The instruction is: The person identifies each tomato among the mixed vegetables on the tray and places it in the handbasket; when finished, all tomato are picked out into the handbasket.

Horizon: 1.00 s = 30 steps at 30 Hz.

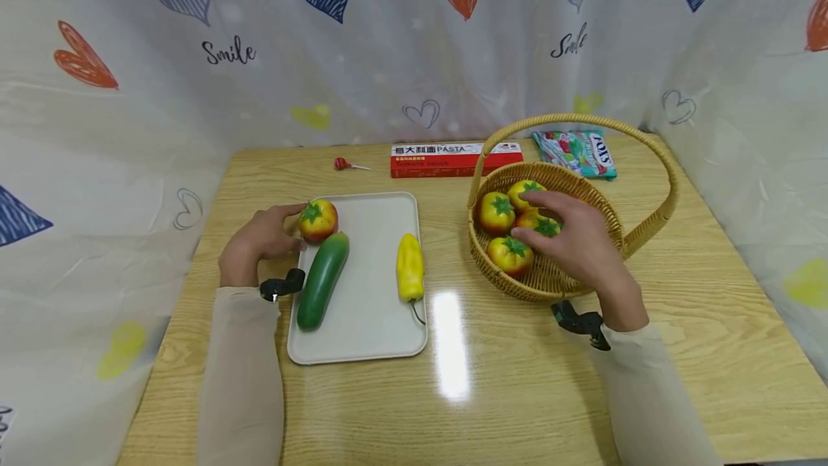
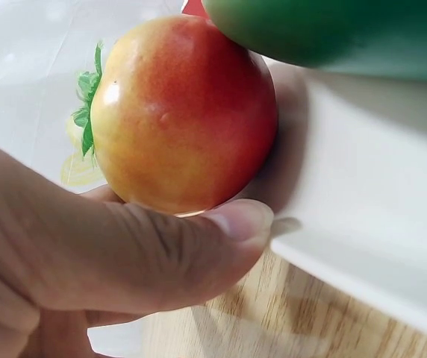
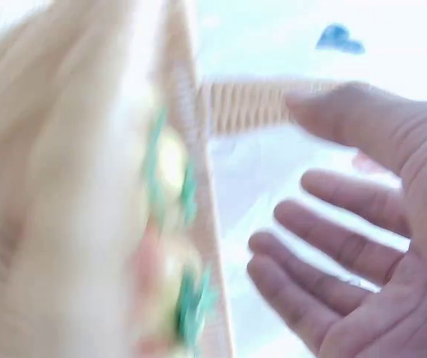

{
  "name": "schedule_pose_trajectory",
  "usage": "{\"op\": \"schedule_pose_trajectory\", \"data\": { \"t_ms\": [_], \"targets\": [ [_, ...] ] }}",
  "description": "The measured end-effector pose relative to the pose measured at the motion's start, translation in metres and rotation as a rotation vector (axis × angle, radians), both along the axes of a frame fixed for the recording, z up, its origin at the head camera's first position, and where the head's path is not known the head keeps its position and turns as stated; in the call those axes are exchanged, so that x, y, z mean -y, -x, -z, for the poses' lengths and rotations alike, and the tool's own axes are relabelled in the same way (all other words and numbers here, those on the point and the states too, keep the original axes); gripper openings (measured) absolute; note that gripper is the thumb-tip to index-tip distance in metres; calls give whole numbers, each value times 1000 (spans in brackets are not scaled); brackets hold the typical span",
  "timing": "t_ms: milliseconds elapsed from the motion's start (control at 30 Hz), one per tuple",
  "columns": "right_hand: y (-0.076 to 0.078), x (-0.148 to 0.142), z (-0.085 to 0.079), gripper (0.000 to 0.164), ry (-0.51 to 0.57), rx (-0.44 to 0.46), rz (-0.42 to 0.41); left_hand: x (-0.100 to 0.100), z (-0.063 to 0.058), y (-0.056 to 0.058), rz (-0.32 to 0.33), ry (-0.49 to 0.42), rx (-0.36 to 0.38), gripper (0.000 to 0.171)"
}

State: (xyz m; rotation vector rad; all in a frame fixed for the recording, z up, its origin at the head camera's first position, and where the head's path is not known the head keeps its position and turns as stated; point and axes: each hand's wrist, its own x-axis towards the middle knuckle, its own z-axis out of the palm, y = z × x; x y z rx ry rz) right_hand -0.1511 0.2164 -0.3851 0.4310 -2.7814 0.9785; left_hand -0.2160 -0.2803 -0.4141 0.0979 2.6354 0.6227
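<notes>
My left hand is at the left edge of a white tray, fingertips right at a red-yellow tomato with green leaves. In the left wrist view the straight thumb overlaps the tomato's lower side. Below this tomato a dark green cucumber lies slanted along the tray. A yellow pepper rests by the tray's right edge. Over a wicker basket reaches my right hand, thumb and fingers spread, holding nothing. Several similar tomatoes sit inside the basket, some partly hidden behind that hand.
The basket's tall handle arches above my right hand. Along the table's back edge lie a red pasta box, a teal candy bag and a red lollipop. A curtain with hearts hangs behind the table.
</notes>
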Motion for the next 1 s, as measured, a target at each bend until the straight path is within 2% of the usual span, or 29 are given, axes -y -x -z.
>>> {"op": "schedule_pose_trajectory", "data": {
  "t_ms": [133,333,533,700,833,1000],
  "targets": [
    [5,27,-8,54,101,-28,-126,0,-1,1,9,6,-6,79],
    [20,81,-13,56,170,15,-297,0,-2,1,9,11,-4,80],
    [42,135,-9,59,312,92,-457,0,-1,-1,-3,-3,-2,79],
    [65,178,-3,60,392,133,-554,0,1,-1,-6,-9,-2,79],
    [82,208,0,60,380,165,-589,0,1,-1,-18,-6,11,80],
    [103,240,6,61,266,196,-603,0,-1,1,-28,-9,21,81]
  ]
}}
